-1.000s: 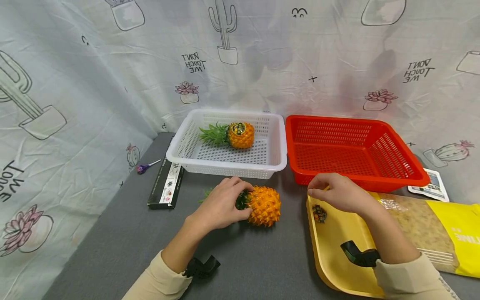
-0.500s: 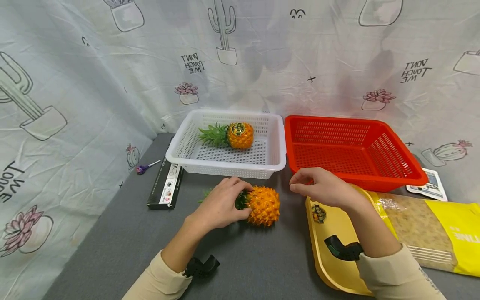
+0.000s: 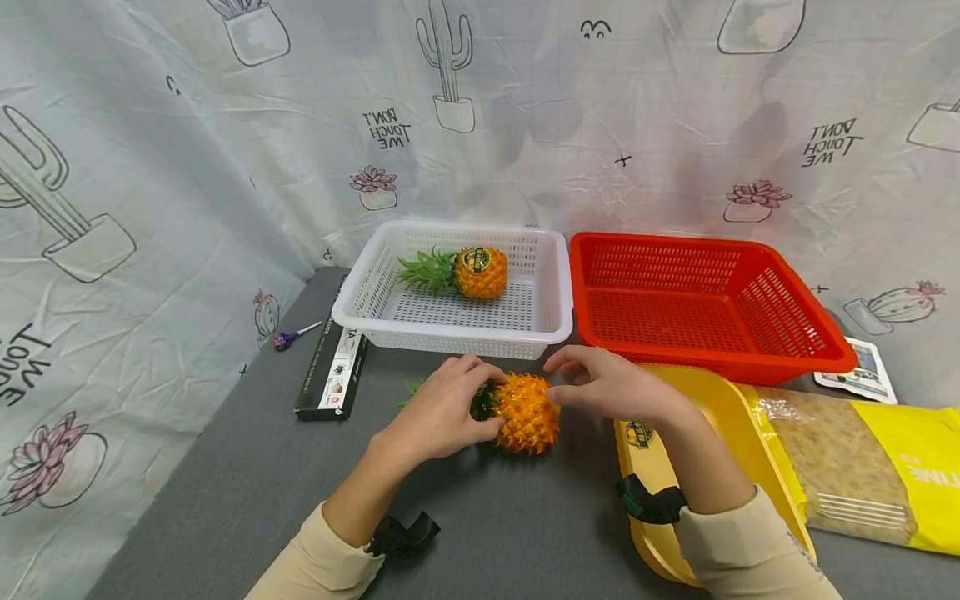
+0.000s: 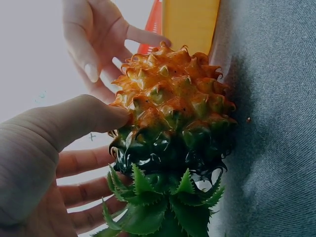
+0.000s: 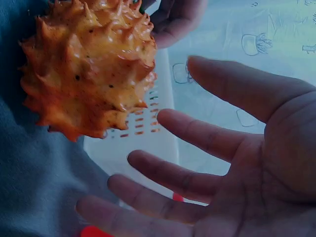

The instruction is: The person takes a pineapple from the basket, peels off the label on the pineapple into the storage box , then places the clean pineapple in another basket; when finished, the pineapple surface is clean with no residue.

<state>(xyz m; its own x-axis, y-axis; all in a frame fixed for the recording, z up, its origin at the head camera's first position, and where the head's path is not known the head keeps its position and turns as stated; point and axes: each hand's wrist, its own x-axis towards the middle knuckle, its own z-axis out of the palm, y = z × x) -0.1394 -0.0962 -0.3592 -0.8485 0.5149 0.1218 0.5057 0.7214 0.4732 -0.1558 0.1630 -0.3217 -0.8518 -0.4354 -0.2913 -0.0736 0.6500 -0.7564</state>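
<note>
Work looks partway along, judging by how things lie. One stickered pineapple [image 3: 480,275] lies on its side inside the white basket [image 3: 450,337], leaves toward that basket's left wall, and seems settled, with neither hand on it. The spiky pineapple [image 3: 528,412] is in front of the white basket, apparently resting on the counter [image 3: 262,500]. The left hand [image 3: 453,408] grips it where leaves meet fruit, thumb on one side and fingers round the other. The right hand [image 3: 615,383], near the white basket's front right corner, holds nothing; its fingers are loosely spread just beside the fruit's leafless end, without a clear touch. So a one-handed hold is made and a two-handed one is not. No sticker shows on the spiky pineapple's visible sides, while a round sticker [image 3: 639,433] lies in the yellow tray [image 3: 723,425], front right of the white basket. Handling of the spiky pineapple appears unfinished.
</note>
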